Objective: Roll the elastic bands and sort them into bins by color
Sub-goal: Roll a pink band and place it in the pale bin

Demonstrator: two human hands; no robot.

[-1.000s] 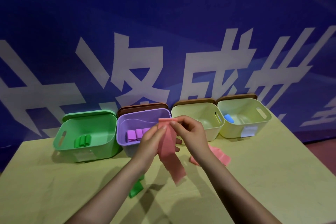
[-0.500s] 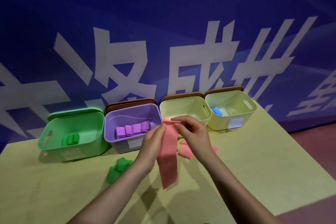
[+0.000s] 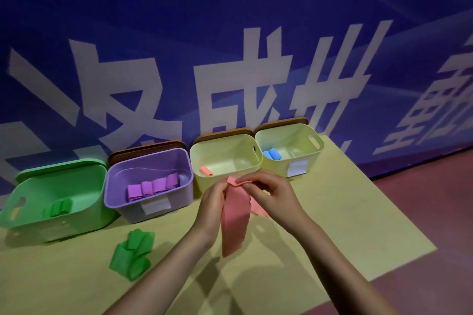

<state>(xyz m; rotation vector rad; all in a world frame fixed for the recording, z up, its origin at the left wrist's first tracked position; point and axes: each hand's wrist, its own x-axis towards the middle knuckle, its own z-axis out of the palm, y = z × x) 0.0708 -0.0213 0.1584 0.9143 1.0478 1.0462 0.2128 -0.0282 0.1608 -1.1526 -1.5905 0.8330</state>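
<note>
A pink elastic band [image 3: 235,217] hangs above the table, its top end folded over. My left hand [image 3: 213,202] and my right hand [image 3: 271,192] both pinch that top end. Behind them stand a green bin [image 3: 84,212] with green rolls [image 3: 58,208], a purple bin [image 3: 112,186] with several purple rolls [image 3: 153,186], a pale yellow bin [image 3: 197,161] with one pink roll [image 3: 206,171], and a second pale yellow bin [image 3: 317,147] with blue rolls [image 3: 271,154]. Loose green bands [image 3: 133,254] lie on the table to the left. Another pink band [image 3: 257,208] lies partly hidden behind my right hand.
The yellow-green table [image 3: 345,225] ends at the right, with a reddish floor [image 3: 422,199] beyond. A blue banner wall [image 3: 230,33] with large white characters stands right behind the bins. Lids lean behind the bins.
The view has shifted right and down, so the bins sit further left in the frame. My hands stay pinched on the pink band's top end, which now shows a small fold.
</note>
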